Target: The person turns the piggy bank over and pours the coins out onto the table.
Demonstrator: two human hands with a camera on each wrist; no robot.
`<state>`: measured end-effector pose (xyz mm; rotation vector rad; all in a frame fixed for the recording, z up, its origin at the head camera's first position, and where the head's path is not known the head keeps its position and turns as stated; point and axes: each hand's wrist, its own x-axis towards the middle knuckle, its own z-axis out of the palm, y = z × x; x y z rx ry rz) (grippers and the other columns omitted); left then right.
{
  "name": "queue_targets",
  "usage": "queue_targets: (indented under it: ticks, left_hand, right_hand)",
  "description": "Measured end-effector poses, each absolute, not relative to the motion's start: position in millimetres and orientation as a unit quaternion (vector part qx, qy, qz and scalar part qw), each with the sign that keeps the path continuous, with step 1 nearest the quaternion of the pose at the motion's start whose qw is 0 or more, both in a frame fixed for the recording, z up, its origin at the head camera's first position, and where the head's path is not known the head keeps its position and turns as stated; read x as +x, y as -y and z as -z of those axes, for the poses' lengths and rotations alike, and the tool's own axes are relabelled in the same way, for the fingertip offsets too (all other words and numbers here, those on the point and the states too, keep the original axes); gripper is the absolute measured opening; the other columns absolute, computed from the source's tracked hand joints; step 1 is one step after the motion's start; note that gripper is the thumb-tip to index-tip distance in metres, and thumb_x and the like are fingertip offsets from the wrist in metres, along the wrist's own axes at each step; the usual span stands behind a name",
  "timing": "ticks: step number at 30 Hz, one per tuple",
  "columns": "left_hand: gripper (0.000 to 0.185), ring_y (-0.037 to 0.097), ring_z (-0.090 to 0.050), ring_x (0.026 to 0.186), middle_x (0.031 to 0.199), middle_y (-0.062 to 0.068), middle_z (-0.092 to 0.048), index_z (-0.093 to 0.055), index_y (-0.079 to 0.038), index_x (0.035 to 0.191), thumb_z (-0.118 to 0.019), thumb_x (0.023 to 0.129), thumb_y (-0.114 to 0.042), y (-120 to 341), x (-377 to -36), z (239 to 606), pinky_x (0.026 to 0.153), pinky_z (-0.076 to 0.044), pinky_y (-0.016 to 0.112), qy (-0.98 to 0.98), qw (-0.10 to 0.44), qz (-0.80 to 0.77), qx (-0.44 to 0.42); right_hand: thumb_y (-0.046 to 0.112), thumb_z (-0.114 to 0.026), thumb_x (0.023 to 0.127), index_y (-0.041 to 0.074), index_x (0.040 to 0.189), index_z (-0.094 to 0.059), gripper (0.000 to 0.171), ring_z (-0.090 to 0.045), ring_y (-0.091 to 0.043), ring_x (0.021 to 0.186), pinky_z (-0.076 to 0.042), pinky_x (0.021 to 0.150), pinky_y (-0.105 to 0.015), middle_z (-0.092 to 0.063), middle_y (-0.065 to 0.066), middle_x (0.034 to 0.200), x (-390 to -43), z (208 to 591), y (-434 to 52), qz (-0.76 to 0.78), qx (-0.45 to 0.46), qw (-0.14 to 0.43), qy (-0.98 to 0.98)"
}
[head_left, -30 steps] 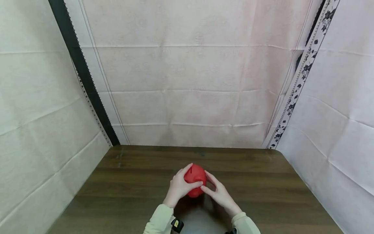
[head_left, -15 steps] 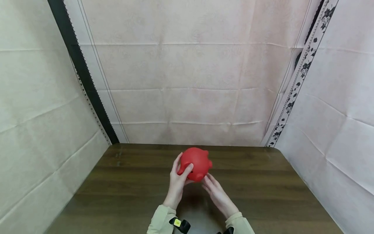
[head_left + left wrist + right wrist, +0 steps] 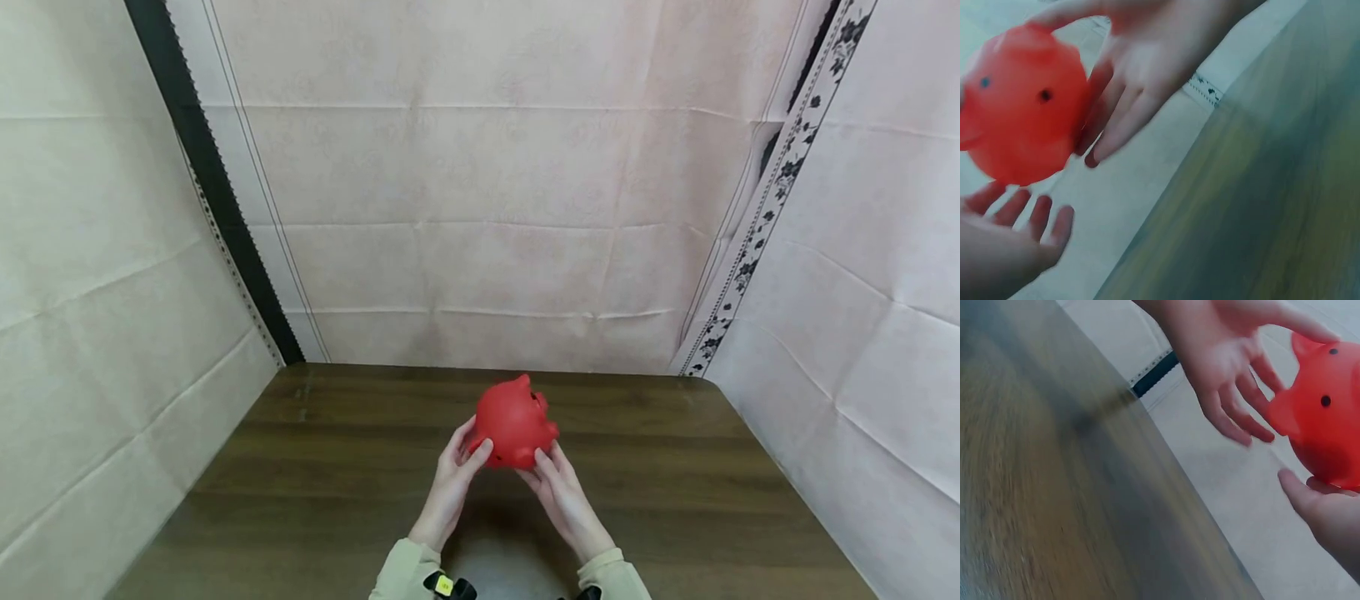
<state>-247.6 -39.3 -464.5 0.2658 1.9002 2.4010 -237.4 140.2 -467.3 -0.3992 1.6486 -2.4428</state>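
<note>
The red pig [image 3: 513, 425] looks like smooth plastic or rubber with a mostly matt finish. The table [image 3: 315, 500] shows brown wood grain with a faint sheen, while the creased sheet [image 3: 480, 175] and sleeves [image 3: 405, 571] look like matt cloth.

Red pig [image 3: 1325, 425] partly outside right-wrist view

Counter [image 3: 300, 508]: brown wood-grain, rounded far right corner. Creased whitish cloth [image 3: 480, 175] stands behind and along both sides. Black strip [image 3: 215, 172] at left seam; black floral border [image 3: 787, 171] at right.
</note>
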Motion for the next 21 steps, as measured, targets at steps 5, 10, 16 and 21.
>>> queue_targets:
  ticks: [5, 10, 16, 21]
  left_hand:
    - [0.073, 0.037, -0.03, 0.144, 0.157, 0.014, -0.03, -0.023, -0.021, 0.154, -0.063, 0.094, -0.028, 47, -249, 467, 0.115, -0.032, 0.054, -0.632, 0.072, -0.761, 0.125]
    - [0.075, 0.035, -0.035, 0.14, 0.158, 0.011, -0.03, -0.022, -0.027, 0.154, -0.064, 0.093, -0.019, 51, -253, 469, 0.114, -0.034, 0.052, -0.666, 0.078, -0.726, 0.153]
    - [0.074, 0.033, -0.041, 0.135, 0.157, 0.009, -0.032, -0.026, -0.026, 0.154, -0.063, 0.091, -0.011, 50, -254, 471, 0.111, -0.039, 0.05, -0.7, 0.071, -0.692, 0.16]
    - [0.086, 0.035, -0.035, 0.14, 0.159, 0.009, -0.028, -0.02, -0.026, 0.155, -0.072, 0.086, -0.021, 47, -253, 473, 0.113, -0.035, 0.054, -0.698, 0.096, -0.693, 0.155]
  right_hand:
    - [0.021, -0.046, 0.102, 0.014, 0.152, -0.014, 0.06, -0.056, -0.009, 0.12, -0.05, 0.099, -0.025, -0.033, -0.007, 0.147, -238, 469, -146, 0.824, -0.119, 0.074, -0.549]
    - [0.015, -0.054, 0.097, 0.014, 0.154, -0.014, 0.07, -0.048, -0.011, 0.126, -0.049, 0.098, -0.022, -0.028, -0.011, 0.154, -239, 474, -147, 0.801, -0.087, 0.023, -0.591]
    - [0.014, -0.066, 0.09, 0.019, 0.151, -0.023, 0.075, -0.039, -0.029, 0.136, -0.046, 0.106, -0.041, -0.033, -0.008, 0.153, -236, 476, -145, 0.747, -0.045, -0.033, -0.662]
    - [0.016, -0.072, 0.086, 0.018, 0.146, -0.025, 0.076, -0.044, -0.031, 0.13, -0.047, 0.104, -0.047, -0.034, -0.009, 0.148, -234, 477, -143, 0.722, -0.032, -0.046, -0.69]
